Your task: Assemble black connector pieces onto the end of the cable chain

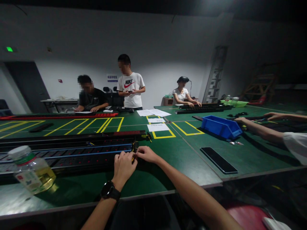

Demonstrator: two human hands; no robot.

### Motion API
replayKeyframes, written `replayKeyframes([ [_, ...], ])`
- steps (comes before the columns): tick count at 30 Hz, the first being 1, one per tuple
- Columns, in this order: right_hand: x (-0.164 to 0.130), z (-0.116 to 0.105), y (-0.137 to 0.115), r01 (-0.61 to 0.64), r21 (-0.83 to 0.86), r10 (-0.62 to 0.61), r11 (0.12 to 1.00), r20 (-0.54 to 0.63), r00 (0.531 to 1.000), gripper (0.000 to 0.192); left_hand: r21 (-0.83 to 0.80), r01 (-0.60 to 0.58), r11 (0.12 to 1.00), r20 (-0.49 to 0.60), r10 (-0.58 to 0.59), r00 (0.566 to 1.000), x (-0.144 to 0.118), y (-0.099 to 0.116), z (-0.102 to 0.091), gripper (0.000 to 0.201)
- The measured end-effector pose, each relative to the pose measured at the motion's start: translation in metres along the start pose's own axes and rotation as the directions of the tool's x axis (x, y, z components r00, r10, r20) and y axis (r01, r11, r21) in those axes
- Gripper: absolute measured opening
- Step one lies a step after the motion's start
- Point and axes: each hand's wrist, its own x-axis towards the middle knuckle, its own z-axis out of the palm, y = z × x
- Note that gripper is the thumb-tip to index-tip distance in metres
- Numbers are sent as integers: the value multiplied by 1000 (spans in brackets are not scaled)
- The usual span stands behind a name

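Observation:
My left hand (pixel 125 167), with a black watch on its wrist, is closed at the right end of a long black strip (pixel 91 159) with red-dotted modules. Its fingertips are around a short yellow wire (pixel 133 158). Opposite it, my right hand (pixel 147 154) pinches at the same spot; the small thing between its fingertips is mostly hidden. Blue lengthwise rails (pixel 83 154) run along the strip toward the left. Behind lies a dark long bar (pixel 79 136), with loose wire ends (pixel 149 137) near its right end.
A bottle of yellow liquid (pixel 33 171) stands front left. To the right are a phone (pixel 218 159), a blue bin (pixel 220 126) and a co-worker's arms (pixel 261 127). Paper sheets (pixel 158 127) and yellow tape outlines (pixel 188 128) mark the green table. Several people are around it.

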Motion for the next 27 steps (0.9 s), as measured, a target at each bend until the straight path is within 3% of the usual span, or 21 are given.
replayKeyframes([
  [3, 0, 0, 1, 7, 29, -6, 1000, -14, 1000, 7, 10, 10, 1000, 0, -10, 1000, 0, 1, -1, 23],
  [8, 0, 0, 3, 9, 94, -14, 996, 53, 999, 13, 24, 12, 1000, 5, -12, 1000, 0, 2, -2, 21],
  [19, 0, -1, 3, 33, 119, -42, 992, 74, 996, 14, 13, -10, 1000, -15, 10, 1000, -1, 0, 1, 22],
  [27, -2, 1, 7, 24, 232, -50, 972, 104, 993, 15, -10, 17, 1000, 2, -17, 1000, -3, 2, 1, 19],
])
